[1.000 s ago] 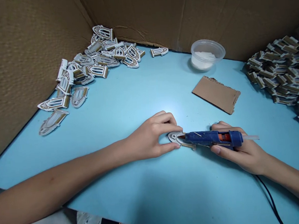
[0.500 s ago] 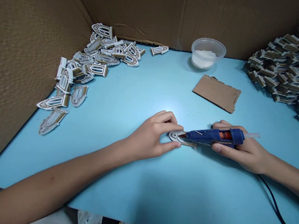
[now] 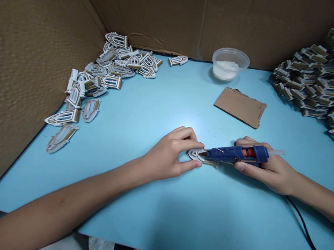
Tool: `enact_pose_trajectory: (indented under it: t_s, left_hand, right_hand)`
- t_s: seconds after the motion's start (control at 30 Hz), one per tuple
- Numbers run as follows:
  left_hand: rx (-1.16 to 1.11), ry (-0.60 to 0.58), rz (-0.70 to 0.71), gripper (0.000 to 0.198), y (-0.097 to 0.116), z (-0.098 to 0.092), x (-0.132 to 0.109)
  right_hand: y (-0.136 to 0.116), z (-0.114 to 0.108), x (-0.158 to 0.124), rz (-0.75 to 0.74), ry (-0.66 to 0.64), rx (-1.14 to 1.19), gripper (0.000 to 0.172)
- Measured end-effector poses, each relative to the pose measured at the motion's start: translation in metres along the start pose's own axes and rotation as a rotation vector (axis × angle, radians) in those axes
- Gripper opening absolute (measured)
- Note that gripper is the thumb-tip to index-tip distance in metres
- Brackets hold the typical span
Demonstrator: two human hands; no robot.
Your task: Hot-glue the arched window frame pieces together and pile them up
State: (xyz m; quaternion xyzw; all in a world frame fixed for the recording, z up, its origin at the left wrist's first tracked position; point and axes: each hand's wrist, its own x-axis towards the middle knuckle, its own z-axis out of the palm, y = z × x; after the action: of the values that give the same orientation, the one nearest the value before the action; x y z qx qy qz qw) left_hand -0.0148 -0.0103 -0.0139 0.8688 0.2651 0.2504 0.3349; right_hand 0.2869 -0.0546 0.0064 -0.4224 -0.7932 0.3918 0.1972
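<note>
Fingers of the left hand point(image 3: 169, 155) pinch an arched window piece point(image 3: 194, 154) flat on the blue table point(image 3: 118, 218), steadying it against the nozzle point(image 3: 205, 151) of a blue hot glue gun point(image 3: 231, 155) wrapped in the right hand point(image 3: 269, 173).

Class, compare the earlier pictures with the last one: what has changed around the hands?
Little changed. The translucent glue stick behind the blue hot glue gun looks slightly shorter; the head camera's view shifted slightly. Nothing was taken or let go: the right hand keeps the gun's nozzle at the white-and-gold arched window piece, pinched by the left hand.
</note>
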Motion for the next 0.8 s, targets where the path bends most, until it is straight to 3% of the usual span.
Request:
enact_pose_trajectory:
  t_s: [0.63,0.7,0.8]
  left_hand:
    - [0.006,-0.006,0.004,0.036,-0.001,0.000,0.000]
    - [0.011,-0.012,0.000,0.036,-0.001,0.000,0.001]
    - [0.029,-0.033,-0.002,0.037,0.000,-0.001,0.001]
  right_hand:
    - [0.002,0.004,-0.004,0.045,0.047,-0.011,0.033]
    - [0.004,0.005,-0.007,0.080,0.048,0.102,0.032]
    - [0.010,0.006,-0.011,0.076,0.028,0.474,0.040]
